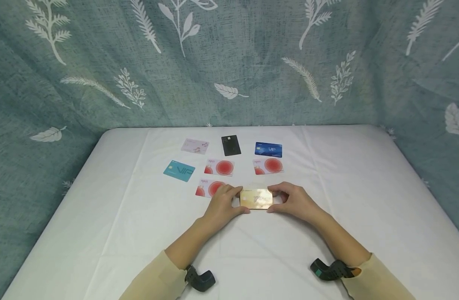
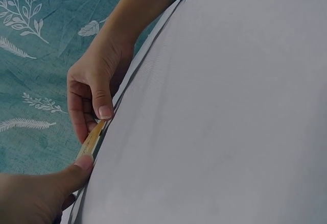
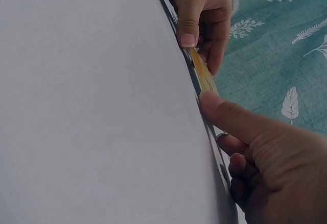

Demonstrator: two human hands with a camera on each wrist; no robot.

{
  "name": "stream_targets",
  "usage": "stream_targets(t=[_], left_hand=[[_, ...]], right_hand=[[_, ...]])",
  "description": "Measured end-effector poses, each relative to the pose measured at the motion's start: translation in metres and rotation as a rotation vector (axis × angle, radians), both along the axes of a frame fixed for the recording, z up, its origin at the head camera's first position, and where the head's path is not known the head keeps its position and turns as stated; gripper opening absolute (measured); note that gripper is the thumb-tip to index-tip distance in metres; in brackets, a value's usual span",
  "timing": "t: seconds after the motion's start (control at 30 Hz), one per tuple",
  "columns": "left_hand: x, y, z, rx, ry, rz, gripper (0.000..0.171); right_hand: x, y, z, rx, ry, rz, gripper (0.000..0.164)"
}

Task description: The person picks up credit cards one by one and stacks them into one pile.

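Head view: white-covered table (image 1: 101, 233), leaf-print teal cloth (image 1: 64, 104) hung behind. Gold card (image 1: 256, 198) lies near the table's middle, held between both hands: left hand (image 1: 223, 204) pinches its left end, right hand (image 1: 294, 201) its right end, thumbs on the near edge, fingers on the far edge. Beyond it lie seven more cards: pale pink card (image 1: 194, 146), black card (image 1: 231, 145), blue VIP card (image 1: 268, 149), teal VIP card (image 1: 179, 171), and three red-circle cards (image 1: 219, 167), (image 1: 268, 165), (image 1: 206, 188), the last partly under the left hand. Left wrist view: gold card (image 2: 92, 140) edge-on, right hand (image 2: 94, 89) pinching the far end, left thumb (image 2: 71, 175) against the near end. Right wrist view: gold card (image 3: 203, 73) edge-on, left hand (image 3: 202, 15) gripping the far end, right thumb (image 3: 230, 117) on the near end.
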State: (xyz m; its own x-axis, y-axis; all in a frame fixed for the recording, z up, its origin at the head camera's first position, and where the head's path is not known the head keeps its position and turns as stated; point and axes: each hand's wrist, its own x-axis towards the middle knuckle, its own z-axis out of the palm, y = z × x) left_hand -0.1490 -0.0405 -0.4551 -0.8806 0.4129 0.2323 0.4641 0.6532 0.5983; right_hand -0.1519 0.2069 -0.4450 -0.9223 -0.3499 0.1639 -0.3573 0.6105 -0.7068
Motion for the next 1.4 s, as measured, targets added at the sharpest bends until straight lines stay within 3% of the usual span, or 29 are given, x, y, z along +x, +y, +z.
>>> stream_targets(t=[0.57, 0.93, 1.4], left_hand=[[0.01, -0.005, 0.005, -0.017, -0.066, 0.023, 0.063], [0.016, -0.008, 0.006, -0.013, -0.107, 0.039, 0.063], [0.018, -0.011, 0.011, -0.028, -0.144, 0.05, 0.061]], right_hand=[[0.007, -0.004, 0.001, 0.008, -0.024, 0.014, 0.055], [0.009, -0.007, 0.005, 0.01, 0.041, 0.086, 0.052], [0.008, -0.009, 0.003, 0.05, 0.057, 0.127, 0.051]])
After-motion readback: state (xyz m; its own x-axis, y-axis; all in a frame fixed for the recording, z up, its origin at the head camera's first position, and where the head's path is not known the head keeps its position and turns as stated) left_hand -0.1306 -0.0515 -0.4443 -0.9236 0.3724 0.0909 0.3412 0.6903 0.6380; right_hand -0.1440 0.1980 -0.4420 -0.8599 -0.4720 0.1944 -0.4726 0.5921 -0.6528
